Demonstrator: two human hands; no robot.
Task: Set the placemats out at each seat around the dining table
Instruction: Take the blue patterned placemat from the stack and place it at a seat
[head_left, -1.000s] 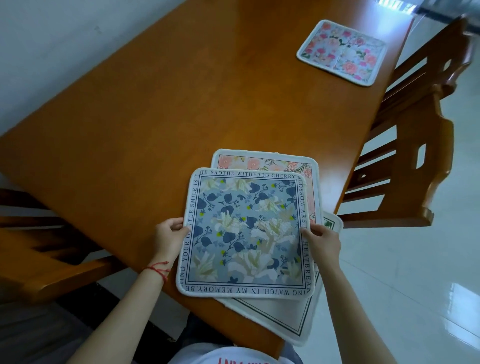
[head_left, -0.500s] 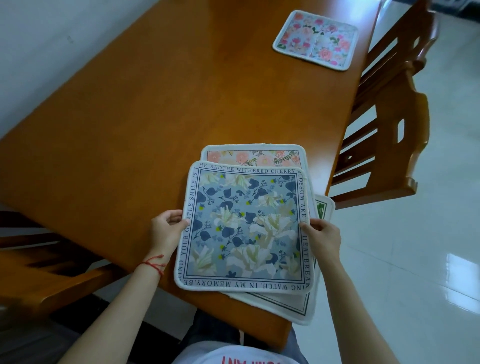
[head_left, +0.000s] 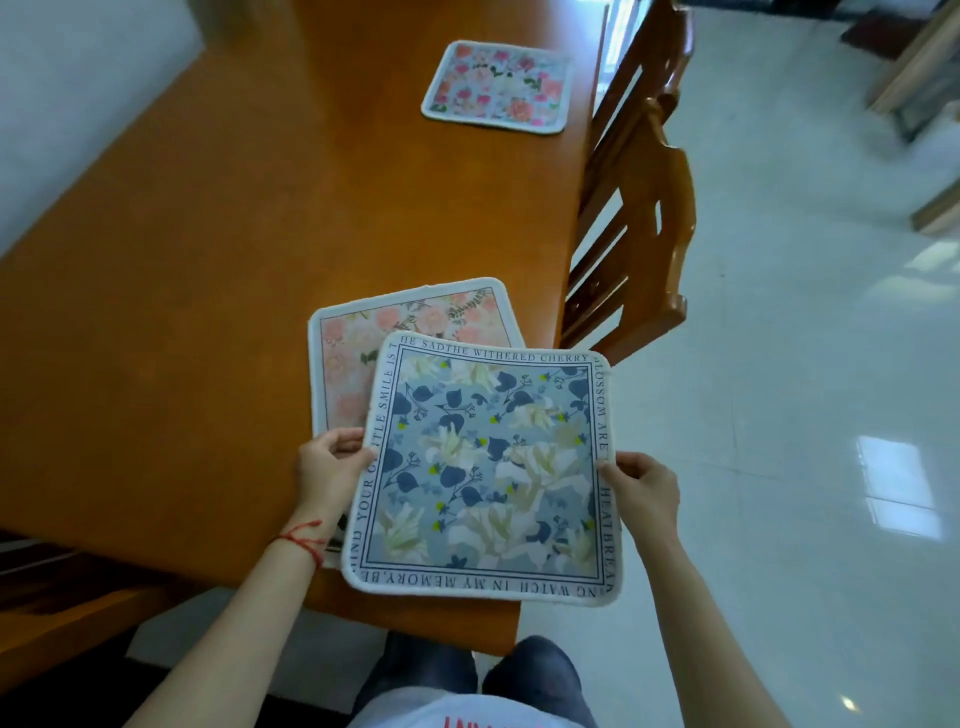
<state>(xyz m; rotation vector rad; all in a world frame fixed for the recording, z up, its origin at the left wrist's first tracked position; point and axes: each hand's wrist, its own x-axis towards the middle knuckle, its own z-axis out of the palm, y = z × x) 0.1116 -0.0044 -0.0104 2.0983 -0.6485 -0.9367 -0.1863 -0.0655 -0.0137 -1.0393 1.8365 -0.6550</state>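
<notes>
Three placemats show: a blue one (head_left: 491, 467), a peach one (head_left: 363, 353), a pink-flowered one (head_left: 498, 88). Two hands, one surface (head_left: 208, 260), one chair (head_left: 639, 208).

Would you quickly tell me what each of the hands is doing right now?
Left hand: grips the left edge of the blue floral placemat.
Right hand: grips its right edge.
</notes>
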